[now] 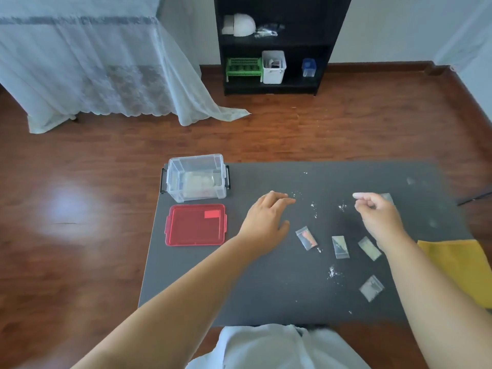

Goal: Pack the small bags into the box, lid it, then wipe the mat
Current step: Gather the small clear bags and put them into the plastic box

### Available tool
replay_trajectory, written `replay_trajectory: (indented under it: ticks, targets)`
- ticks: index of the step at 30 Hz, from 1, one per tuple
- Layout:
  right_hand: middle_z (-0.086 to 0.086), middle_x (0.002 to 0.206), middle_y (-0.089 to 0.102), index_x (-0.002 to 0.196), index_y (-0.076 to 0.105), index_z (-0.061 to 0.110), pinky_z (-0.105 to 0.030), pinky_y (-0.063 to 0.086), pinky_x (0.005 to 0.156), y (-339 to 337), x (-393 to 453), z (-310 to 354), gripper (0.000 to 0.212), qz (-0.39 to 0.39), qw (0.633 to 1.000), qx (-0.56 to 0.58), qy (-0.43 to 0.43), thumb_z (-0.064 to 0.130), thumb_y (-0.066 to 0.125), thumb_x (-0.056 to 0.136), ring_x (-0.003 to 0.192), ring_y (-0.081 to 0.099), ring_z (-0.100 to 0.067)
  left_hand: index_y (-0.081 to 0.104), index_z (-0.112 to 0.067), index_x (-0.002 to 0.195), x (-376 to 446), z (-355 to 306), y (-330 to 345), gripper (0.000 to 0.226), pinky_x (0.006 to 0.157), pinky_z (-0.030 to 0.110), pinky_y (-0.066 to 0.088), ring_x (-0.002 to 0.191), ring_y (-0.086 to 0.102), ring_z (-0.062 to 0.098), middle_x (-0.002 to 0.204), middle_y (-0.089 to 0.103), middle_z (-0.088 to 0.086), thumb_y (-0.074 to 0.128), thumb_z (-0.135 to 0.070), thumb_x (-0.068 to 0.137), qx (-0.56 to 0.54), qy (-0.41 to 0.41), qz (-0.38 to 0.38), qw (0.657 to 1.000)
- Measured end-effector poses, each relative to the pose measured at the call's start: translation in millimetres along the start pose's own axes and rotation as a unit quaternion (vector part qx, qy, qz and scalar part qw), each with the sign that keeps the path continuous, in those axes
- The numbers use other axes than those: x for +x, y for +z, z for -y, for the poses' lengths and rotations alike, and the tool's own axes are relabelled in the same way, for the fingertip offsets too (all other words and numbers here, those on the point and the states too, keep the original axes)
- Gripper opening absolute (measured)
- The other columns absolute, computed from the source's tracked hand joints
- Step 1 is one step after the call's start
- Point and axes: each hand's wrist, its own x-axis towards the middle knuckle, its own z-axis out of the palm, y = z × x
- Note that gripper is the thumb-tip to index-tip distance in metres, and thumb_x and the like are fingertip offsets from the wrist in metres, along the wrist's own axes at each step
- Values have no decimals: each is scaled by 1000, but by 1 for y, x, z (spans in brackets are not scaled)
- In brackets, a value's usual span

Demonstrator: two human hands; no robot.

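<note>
A clear box [197, 166] with black latches stands open at the dark mat's [239, 294] far left corner, with pale bags inside. Its red lid [195, 225] lies flat just in front of it. Several small clear bags lie on the mat: one with orange contents [306, 237], two beside it [340, 247] [369, 248], and one nearer me [371, 288]. My left hand [266, 218] hovers right of the lid, fingers relaxed and empty. My right hand [378, 214] has curled fingers with nothing visible in them. Another bag [388, 198] peeks out behind it.
A yellow cloth [460, 267] lies at the mat's right edge. White crumbs [314, 206] are scattered over the mat's middle. Wooden floor surrounds the mat. A black shelf [277, 86] and a lace-draped piece of furniture [80, 75] stand farther back.
</note>
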Motion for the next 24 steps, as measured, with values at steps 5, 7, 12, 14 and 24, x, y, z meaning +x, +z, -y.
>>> replay_trajectory:
  ticks: [5,7,12,14,24]
  targets:
    - [0,104,69,102,67,30,-30,42,76,-45,12,-42,24,-24,998,4,55,15,57,86,91,61,-20,50,-27,137,10,-33,38,51,109,31,25,134,32,22,138,45,-6,56,-20,87,36,-12,63,997]
    - [-4,109,67,105,66,29,-32,42,76,-56,17,-53,24,-36,997,-29,68,17,61,85,93,60,-24,48,-31,138,14,-41,51,53,108,32,25,133,31,21,138,43,-9,55,-21,87,63,-29,90,994]
    - [-18,120,59,120,62,14,-41,46,91,-59,29,-67,45,-29,994,-97,40,27,75,79,107,58,-34,45,-35,140,14,-40,75,49,103,33,34,120,40,22,139,39,-9,55,-28,92,141,-91,156,973]
    - [-19,120,56,120,60,12,-45,46,93,-55,32,-66,51,-25,993,-108,28,30,78,75,108,56,-37,48,-35,138,12,-41,82,46,99,32,37,116,41,23,137,40,-7,55,-28,92,142,-103,146,973]
    - [-13,126,57,132,47,17,-43,45,90,-48,52,-57,70,-14,988,-138,64,26,82,72,116,50,-38,62,-19,89,14,-41,88,12,61,21,37,86,56,18,97,45,-4,70,-18,80,27,-213,65,974]
